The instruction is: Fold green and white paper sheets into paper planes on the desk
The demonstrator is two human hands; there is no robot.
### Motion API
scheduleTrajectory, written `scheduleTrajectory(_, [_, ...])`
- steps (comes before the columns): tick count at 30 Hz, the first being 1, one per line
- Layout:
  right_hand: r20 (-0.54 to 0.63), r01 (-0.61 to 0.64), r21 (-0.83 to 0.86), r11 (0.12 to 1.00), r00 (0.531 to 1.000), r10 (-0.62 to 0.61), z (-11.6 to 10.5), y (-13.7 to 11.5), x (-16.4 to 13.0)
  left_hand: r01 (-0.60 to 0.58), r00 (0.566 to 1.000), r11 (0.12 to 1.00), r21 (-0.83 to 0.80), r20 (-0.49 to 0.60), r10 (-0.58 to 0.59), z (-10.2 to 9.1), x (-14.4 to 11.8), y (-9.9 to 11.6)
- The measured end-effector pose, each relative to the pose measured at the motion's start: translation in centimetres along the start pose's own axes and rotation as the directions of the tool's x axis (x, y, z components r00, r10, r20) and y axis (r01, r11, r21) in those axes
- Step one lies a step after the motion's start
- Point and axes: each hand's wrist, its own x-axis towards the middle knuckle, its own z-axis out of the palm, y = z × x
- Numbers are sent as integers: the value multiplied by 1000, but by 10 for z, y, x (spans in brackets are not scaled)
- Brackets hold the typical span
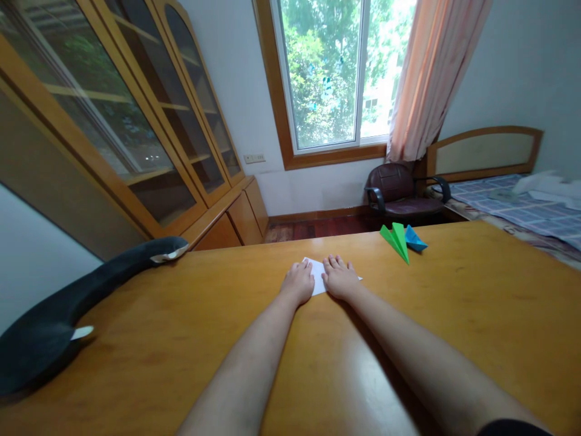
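Observation:
A small piece of white folded paper [319, 280] lies on the wooden table in front of me, partly hidden under both hands. On its left side rests my left hand [298, 283], fingers bent and close together, holding that edge down against the tabletop. My right hand [339, 278] lies flat over the right part, its fingers stretched out and slightly spread. A pointed corner of the paper shows just past the right hand.
To the right on the table [454, 315] sit a green paper plane [397, 242] and a blue paper boat [414, 240]. A dark, long-necked object [91, 297] occupies the left side. Beyond stand a glass-doored cabinet [200, 209], an office chair [399, 191] and a bed [521, 194].

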Motion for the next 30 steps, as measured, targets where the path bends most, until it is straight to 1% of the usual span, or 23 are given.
scheduleTrajectory(4, [38, -36, -28, 999, 999, 37, -4, 14, -5, -2, 1000, 1000, -14, 29, 3, -1, -2, 0])
scheduleTrajectory(6, [36, -42, -36, 998, 998, 44, -4, 18, -7, -17, 999, 1000, -15, 29, 17, -1, -3, -1])
scheduleTrajectory(10, [16, -42, -42, 998, 999, 43, -4, 19, -9, -31, 999, 999, -13, 32, 32, 2, -3, -2])
scheduleTrajectory(15, [5, -34, -47, 998, 999, 34, -3, 19, -9, -56, 996, 998, -33, 67, 58, 1, -8, -7])
scheduleTrajectory(21, [26, -47, -51, 998, 998, 48, -4, 18, -8, 12, 996, 1000, 27, 91, -14, -3, -24, -21])
scheduleTrajectory(30, [44, -57, -47, 997, 997, 59, -1, 19, -4, 79, 989, 996, 43, 118, -84, -9, -45, -47])
